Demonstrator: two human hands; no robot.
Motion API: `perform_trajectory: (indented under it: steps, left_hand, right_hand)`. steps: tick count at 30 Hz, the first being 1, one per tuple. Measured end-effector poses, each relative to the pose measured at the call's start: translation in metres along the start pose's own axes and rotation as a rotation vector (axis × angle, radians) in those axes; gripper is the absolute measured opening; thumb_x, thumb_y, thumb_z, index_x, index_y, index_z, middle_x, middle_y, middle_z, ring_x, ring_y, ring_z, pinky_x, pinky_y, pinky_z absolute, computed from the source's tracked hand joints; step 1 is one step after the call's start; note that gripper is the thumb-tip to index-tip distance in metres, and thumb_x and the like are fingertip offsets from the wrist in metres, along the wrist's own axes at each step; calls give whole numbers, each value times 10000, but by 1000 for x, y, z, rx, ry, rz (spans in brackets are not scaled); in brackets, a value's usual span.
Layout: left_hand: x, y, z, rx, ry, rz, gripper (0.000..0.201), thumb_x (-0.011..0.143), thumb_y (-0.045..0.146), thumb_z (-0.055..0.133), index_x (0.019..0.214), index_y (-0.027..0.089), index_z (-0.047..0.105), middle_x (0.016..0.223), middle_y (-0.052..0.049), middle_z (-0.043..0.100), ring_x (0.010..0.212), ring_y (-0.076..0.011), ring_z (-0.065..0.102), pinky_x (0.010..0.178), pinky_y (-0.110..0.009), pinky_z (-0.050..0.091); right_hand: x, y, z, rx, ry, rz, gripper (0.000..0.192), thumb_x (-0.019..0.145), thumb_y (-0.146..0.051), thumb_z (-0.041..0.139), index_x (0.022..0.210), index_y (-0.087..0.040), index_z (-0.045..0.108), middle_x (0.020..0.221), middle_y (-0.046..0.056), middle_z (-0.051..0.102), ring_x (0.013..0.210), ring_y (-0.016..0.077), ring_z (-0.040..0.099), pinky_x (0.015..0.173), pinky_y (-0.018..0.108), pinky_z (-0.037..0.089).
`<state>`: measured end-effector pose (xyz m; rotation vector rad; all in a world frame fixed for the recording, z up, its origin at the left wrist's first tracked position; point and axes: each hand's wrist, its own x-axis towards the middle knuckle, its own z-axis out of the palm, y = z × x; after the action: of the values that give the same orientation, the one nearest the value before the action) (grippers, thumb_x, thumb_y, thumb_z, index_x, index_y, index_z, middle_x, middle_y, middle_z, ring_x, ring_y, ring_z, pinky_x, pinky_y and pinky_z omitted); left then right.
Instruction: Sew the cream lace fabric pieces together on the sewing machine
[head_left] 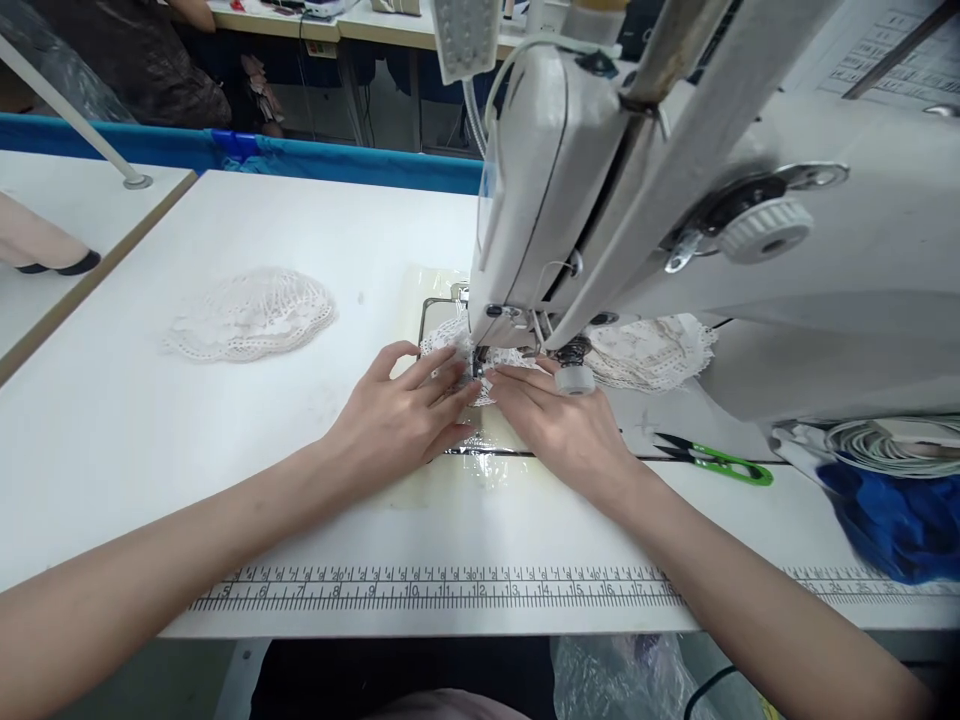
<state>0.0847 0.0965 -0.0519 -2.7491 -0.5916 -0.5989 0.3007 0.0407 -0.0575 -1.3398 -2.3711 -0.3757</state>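
A small piece of white lace [444, 338] lies under the needle and presser foot [478, 362] of a sewing machine [547, 180]. To the left of the foot, my left hand [401, 410] rests on the lace with its fingers spread. My right hand [559, 420] lies flat on the other side, fingers stretched out towards the foot and touching the lace edge. Its far fingertips are partly hidden behind the machine head. A layered pile of lace pieces [255, 312] sits on the table at the left, and more lace [652, 352] lies under the machine arm.
Green-handled thread snips [712, 460] lie right of my right hand. A ruler strip [420, 588] runs along the table's front edge. Blue cloth [892, 520] and coiled white cord [892, 445] are at the far right. Another person [135, 60] sits beyond the blue-edged table.
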Motion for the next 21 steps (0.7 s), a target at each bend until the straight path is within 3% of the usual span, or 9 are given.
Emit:
perform_trajectory:
  steps: [8, 21]
  left_hand:
    - [-3, 5, -5, 1, 37, 40, 236, 984, 281, 514, 1110, 151, 665, 1107, -50, 727, 1168, -222, 611, 944, -422, 407]
    - [0, -2, 1, -17, 40, 33, 271, 984, 304, 502, 1137, 136, 649, 1096, -70, 728, 1137, -215, 628, 972, -427, 409]
  right_hand:
    - [-4, -3, -2, -18, 33, -99, 307, 907, -18, 480, 1113, -101, 691, 1131, 81, 695, 979, 211, 681, 1005, 421, 510]
    - [-4, -2, -1, -34, -57, -41, 384, 866, 6, 474, 1181, -93, 670, 1112, 98, 700, 1047, 228, 654, 1057, 441, 470]
